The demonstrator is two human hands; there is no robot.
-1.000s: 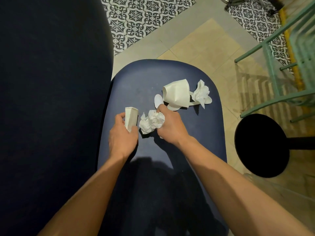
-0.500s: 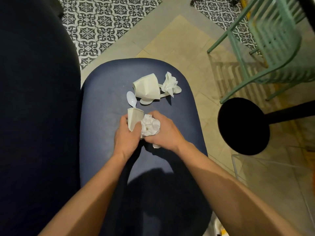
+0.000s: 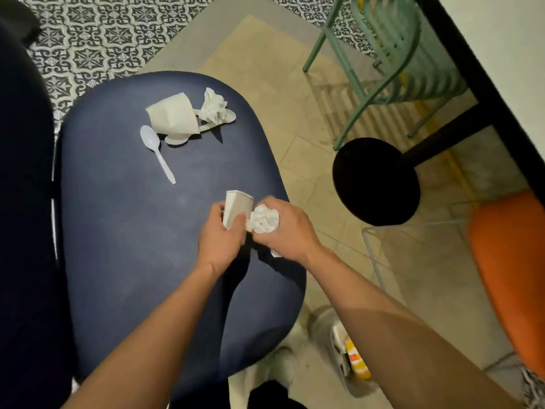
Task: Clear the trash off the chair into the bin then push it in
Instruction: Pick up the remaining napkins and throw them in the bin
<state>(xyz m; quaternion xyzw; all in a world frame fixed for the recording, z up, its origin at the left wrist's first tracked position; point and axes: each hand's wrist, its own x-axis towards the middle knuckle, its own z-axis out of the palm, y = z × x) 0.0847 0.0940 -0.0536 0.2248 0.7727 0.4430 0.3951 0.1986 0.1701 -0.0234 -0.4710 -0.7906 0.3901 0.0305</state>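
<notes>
Left hand (image 3: pixel 219 243) grips a small crushed white paper cup (image 3: pixel 237 208), fingers wrapped round its lower part, open rim pointing away from the person. Right hand (image 3: pixel 290 231) is clenched on a crumpled white tissue wad (image 3: pixel 263 218), the wad pressed against the side of the cup; a scrap of white paper shows under the right palm. Both hands are held together over the near right part of the dark navy padded chair seat (image 3: pixel 124 231). Farther up the seat: a white plastic spoon (image 3: pixel 156 152) lying flat, bowl at the far end, handle angled toward the person. Just beyond the spoon, a larger dented white paper cup (image 3: pixel 174 116) on its side, resting over a second white plastic utensil whose ends stick out beneath it. A second crumpled white tissue (image 3: pixel 213 106) sits touching that cup's right side. Off the seat to the right, tan floor tiles (image 3: pixel 265 63), a round black table base (image 3: pixel 376 181), a mint green metal chair (image 3: pixel 392 51), an orange seat (image 3: pixel 513 276) at the frame edge. Patterned black-and-white floor tiles (image 3: pixel 97 33) at the far left.
</notes>
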